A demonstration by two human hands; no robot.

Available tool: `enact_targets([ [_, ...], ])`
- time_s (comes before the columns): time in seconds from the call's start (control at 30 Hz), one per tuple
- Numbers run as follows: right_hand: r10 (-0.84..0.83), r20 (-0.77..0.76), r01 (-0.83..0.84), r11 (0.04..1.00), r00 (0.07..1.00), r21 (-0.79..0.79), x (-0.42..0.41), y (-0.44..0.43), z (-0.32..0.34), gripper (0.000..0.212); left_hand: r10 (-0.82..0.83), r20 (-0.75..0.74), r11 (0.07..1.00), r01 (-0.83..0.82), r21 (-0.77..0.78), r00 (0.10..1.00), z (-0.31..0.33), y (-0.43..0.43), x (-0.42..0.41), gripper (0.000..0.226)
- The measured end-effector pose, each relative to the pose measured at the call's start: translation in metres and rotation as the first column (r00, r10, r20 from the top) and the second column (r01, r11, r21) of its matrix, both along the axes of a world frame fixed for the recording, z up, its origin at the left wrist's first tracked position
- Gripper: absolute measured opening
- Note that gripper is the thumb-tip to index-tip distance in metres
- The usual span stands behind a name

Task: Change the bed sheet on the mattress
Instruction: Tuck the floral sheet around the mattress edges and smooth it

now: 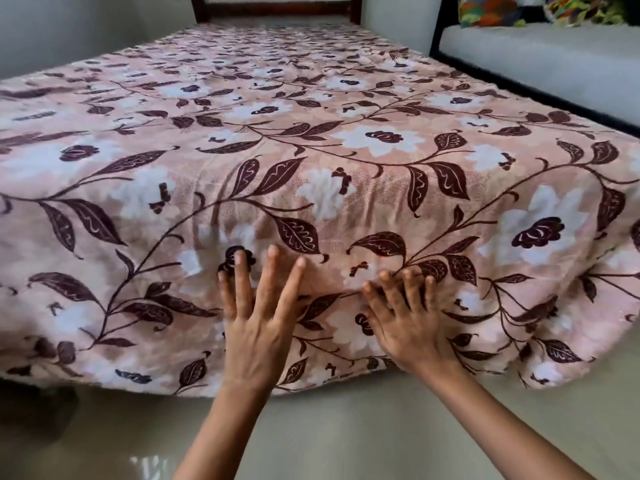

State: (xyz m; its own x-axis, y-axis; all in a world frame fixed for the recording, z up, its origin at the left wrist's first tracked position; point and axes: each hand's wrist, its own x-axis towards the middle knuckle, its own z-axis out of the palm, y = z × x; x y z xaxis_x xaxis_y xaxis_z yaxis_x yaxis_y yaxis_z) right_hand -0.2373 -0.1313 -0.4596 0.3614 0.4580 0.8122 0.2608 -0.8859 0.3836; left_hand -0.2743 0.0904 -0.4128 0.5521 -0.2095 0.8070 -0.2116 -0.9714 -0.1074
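Hands (254, 337) (412, 327) on floral bed sheet (311, 116); grey sofa (536, 60) close alongside.

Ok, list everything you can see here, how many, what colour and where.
bed sheet: one, pink with white flowers and dark maroon leaves, covering the bed, draped over its near edge
bed frame: one, dark brown wood, far end
sofa: one, grey seat, black frame, right of the bed
cushions: two, multicoloured, on the sofa
floor: one, pale, glossy, near side
left hand: one, fingers straight and spread on the sheet's near edge
right hand: one, fingers spread on the sheet beside it
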Motion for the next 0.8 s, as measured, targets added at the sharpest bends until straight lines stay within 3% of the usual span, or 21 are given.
enact_targets([
  [0.17,0.072,-0.098,-0.07,0.997,0.993,0.031,-0.019,-0.006,-0.012,0.063,0.036,-0.017,0.999,-0.036,0.011,0.999,-0.002,-0.004,0.004,0.128],
  [0.27,0.185,-0.047,-0.179,0.978,0.982,0.11,-0.026,0.011,0.012,0.064,0.036,-0.025,0.999,-0.035,0.024,0.999,-0.004,-0.003,0.006,0.124],
  [0.47,0.172,0.029,-0.174,0.979,0.985,0.11,0.004,0.041,0.067,0.07,-0.06,0.039,0.998,0.061,-0.007,0.997,0.005,-0.002,0.002,0.068],
  [0.6,0.164,0.066,-0.164,0.986,0.984,0.0,0.01,0.026,0.062,0.073,-0.099,0.166,0.995,0.102,-0.004,0.981,0.01,0.008,0.004,0.075],
  [0.7,0.088,0.095,-0.081,0.993,0.992,-0.081,0.01,0.007,0.056,0.073,-0.11,0.185,0.993,0.099,0.068,0.977,0.011,0.017,0.01,0.078],
  [0.8,0.031,0.12,-0.017,0.993,0.992,-0.113,0.011,-0.001,0.052,0.07,-0.078,0.171,0.991,0.058,0.117,0.982,0.011,0.021,0.015,0.096],
])
